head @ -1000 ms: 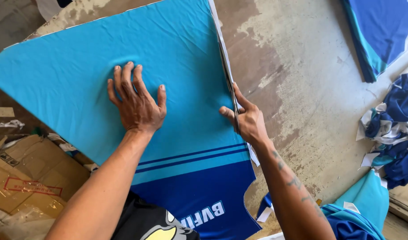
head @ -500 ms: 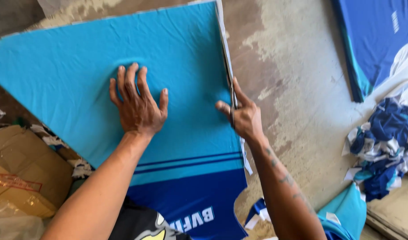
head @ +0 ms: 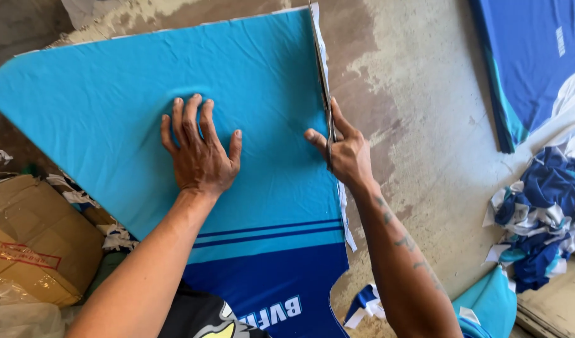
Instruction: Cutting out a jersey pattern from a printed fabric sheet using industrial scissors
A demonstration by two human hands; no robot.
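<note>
I look down on a worn, stained grey table [head: 425, 125], where a big turquoise cloth [head: 112, 112] with a dark blue lower band lies spread flat and covers most of its left part. At the far right corner I see another blue cloth [head: 532, 56] lying flat, and below it a heap of blue and white scraps [head: 544, 213]. A few more scraps [head: 362, 307] lie near the table's near edge.

Turquoise cloth [head: 143, 106] matt, faintly creased; scissors [head: 322, 81] dull metal; table [head: 419, 112] rough, worn; box [head: 31, 238] brown cardboard.
</note>
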